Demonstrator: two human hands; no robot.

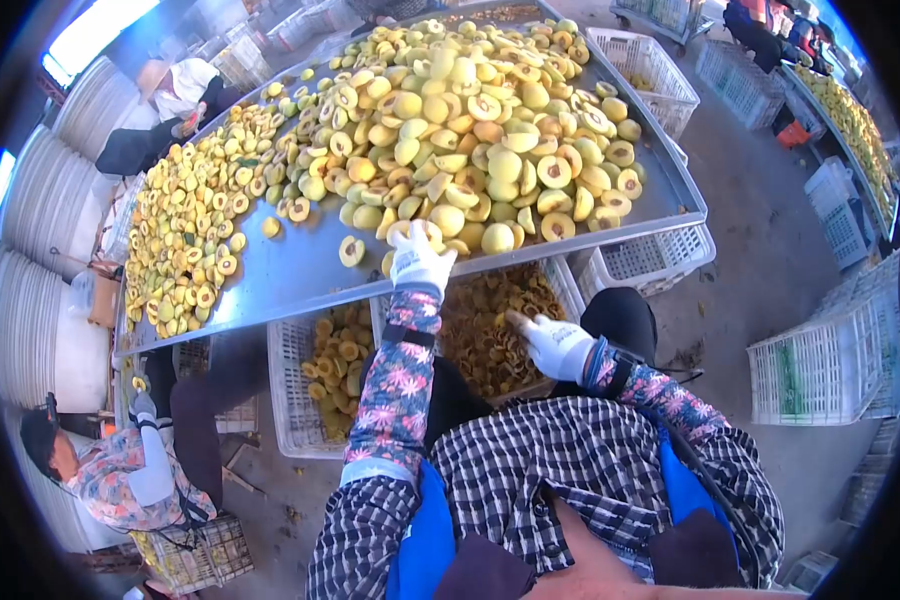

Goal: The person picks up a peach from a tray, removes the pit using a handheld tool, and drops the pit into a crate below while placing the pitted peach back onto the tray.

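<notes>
A large heap of halved yellow peaches (470, 130), several with brown pits or hollows showing, lies on a metal table (310, 275). My left hand (422, 262), in a white glove, reaches over the near edge with its fingers closed around a peach half at the front of the heap. My right hand (560, 347), also gloved, is below the table edge over a crate (567, 285) of brownish peach scraps (495, 335). Its fingers are closed, with a small brownish tip at their end; I cannot make out what that is.
A white crate (295, 405) of peach halves (338, 370) stands left of my knees. More crates (655, 255) stand at right, some stacked (820, 360). One person (120, 470) sits at lower left, another (175, 95) at the far left edge of the table.
</notes>
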